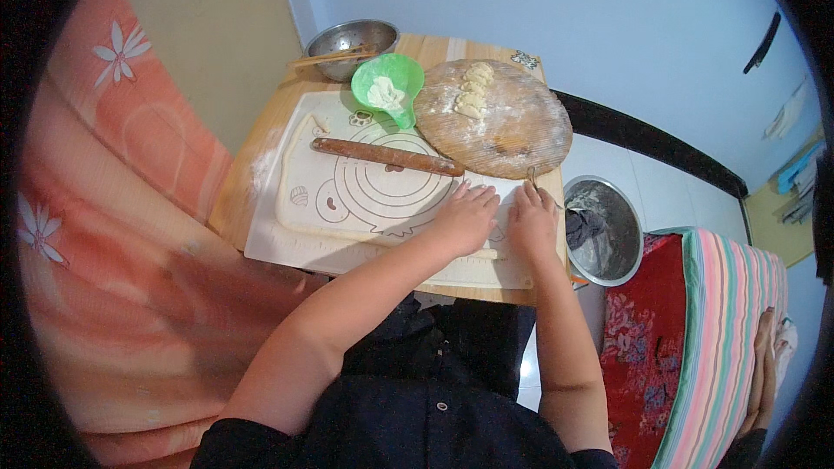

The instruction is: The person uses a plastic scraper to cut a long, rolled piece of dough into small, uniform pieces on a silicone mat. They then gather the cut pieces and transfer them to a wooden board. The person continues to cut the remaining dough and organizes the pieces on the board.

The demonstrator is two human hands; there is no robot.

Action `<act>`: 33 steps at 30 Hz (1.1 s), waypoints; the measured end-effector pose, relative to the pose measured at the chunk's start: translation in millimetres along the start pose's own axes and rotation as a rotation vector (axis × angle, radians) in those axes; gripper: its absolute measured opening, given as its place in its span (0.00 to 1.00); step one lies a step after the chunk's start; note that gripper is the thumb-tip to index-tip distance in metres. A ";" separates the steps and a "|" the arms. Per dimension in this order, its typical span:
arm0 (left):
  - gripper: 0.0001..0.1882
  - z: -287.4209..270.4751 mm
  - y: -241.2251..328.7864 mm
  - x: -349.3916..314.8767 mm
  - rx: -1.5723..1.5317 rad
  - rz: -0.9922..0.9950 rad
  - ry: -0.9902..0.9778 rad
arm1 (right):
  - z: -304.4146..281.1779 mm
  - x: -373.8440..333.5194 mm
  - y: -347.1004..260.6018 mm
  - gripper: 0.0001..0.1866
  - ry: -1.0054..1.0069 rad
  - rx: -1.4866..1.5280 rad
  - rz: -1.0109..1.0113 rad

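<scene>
My left hand (469, 215) lies palm down at the right part of a white printed pastry mat (265, 239), its fingers stretched forward. Beside it my right hand (533, 215) also rests palm down, fingers pointing toward a round wooden board (521, 113). Whatever is under the palms is hidden. A long pale rope of dough (283, 195) bends along the mat's left and near sides, partly behind my left forearm. A brown rolling pin (387, 156) lies across the mat just beyond my left hand. Several pale dumplings (472, 101) sit in a row on the floured board.
A green scoop-shaped bowl (412, 78) holds white flour. Behind it stands a metal bowl (326, 43) with chopsticks (334, 57) across it. Right of the table is a large metal basin (634, 234) with dark cloth inside. A salmon curtain (130, 234) hangs close on the left.
</scene>
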State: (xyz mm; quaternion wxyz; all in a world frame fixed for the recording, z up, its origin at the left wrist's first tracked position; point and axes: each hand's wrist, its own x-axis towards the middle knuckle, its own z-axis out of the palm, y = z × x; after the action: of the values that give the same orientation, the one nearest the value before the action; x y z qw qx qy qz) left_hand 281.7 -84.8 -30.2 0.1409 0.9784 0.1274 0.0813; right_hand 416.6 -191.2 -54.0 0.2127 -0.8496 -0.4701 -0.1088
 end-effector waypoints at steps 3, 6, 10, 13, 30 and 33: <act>0.25 13.3 -5.0 -4.3 -0.010 -0.068 0.132 | 0.0 -2.5 -6.6 0.23 -0.013 0.055 0.085; 0.26 10.8 -6.9 -2.2 -0.052 -0.177 0.197 | -4.7 1.7 -5.9 0.24 -0.055 0.097 0.108; 0.26 -8.5 -9.7 4.6 -0.099 -0.122 0.092 | -0.5 12.3 7.3 0.24 -0.099 0.095 0.081; 0.26 -0.9 -12.7 11.4 -0.163 -0.170 0.095 | 0.8 12.4 5.1 0.23 -0.082 0.101 0.088; 0.28 -19.2 3.1 -94.9 -0.035 -0.091 0.168 | -42.9 -94.3 -70.3 0.36 -0.313 0.069 -0.276; 0.30 -10.3 0.0 -141.6 0.030 -0.056 0.072 | -55.9 -117.3 -71.6 0.39 -0.365 0.060 -0.311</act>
State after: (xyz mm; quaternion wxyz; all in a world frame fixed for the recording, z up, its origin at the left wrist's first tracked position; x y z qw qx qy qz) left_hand 144.5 -120.7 -37.9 0.1240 0.9729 0.1608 0.1106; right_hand 294.3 -271.9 -31.2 0.1300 -0.7659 -0.6291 0.0292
